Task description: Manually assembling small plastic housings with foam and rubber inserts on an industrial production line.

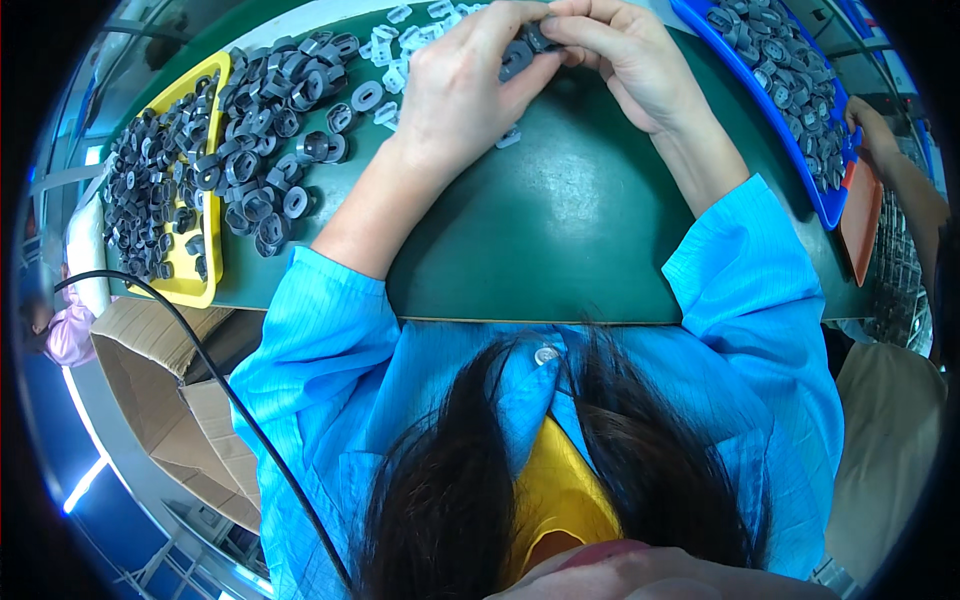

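Observation:
My left hand [455, 95] is closed on a dark grey oval plastic part [516, 60] at the far edge of the table, gripped between thumb and fingers. My right hand [635, 65] meets it there, its fingertips pinched on a darker plastic piece [538, 38] that touches the grey part. Whether these two are joined I cannot tell. Just beyond and left of my left hand lie several clear plastic pieces [395, 75]. A loose heap of dark grey oval parts [262, 160] spreads farther left.
A yellow tray [214, 240] of small black parts stands at the left. On the right are a blue tray [832, 212] of grey parts, an orange-red tray [860, 225] and another person's hand [872, 130]. A cardboard box [150, 380] and a black cable [215, 370] are at lower left.

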Tool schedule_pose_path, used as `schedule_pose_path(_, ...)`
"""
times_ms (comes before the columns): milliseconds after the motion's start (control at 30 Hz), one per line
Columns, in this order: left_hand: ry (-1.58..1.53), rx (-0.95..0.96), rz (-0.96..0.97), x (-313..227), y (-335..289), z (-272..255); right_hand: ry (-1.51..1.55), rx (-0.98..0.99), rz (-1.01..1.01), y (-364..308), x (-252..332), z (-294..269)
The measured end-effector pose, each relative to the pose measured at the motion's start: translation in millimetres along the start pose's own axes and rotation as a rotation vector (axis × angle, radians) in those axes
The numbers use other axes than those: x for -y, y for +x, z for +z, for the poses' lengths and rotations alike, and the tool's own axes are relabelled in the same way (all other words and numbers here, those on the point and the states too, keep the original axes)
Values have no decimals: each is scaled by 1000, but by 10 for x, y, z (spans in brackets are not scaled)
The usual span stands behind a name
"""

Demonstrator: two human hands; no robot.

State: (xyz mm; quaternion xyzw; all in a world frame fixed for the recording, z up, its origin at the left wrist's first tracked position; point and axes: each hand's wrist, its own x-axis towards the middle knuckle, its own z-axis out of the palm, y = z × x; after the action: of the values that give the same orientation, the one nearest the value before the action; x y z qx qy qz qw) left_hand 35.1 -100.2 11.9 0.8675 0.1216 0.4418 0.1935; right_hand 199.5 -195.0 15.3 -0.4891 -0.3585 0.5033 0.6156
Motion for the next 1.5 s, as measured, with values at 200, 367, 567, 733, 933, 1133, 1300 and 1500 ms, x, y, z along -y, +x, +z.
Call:
schedule_pose_path(200,-174,357,80,150,67,-252,-316,22,-26,-7,141,10)
schedule_pose_path(367,-165,356,93,112,47,-239,-585,47,-44,-102,253,77)
schedule_pose_path(567,-149,120,-5,141,-46,-132,-114,-75,-42,-110,179,276)
schedule_pose_path(733,-315,75,-207,-150,-54,3,233,128,10,-129,-20,-106)
schedule_pose_path(933,-257,356,-252,-92,-98,-103,-83,105,61,-216,97,-306)
schedule_pose_path(1133,-166,79,-216,75,159,-203,-799,-767,-418,-560,761,-1612)
schedule_pose_path(1300,-697,-1,-470,457,172,-329,-1538,-1217,-458,-637,852,-2059)
schedule_pose_path(1500,-791,19,-691,425,48,-161,-969,-257,-377,-362,272,-513)
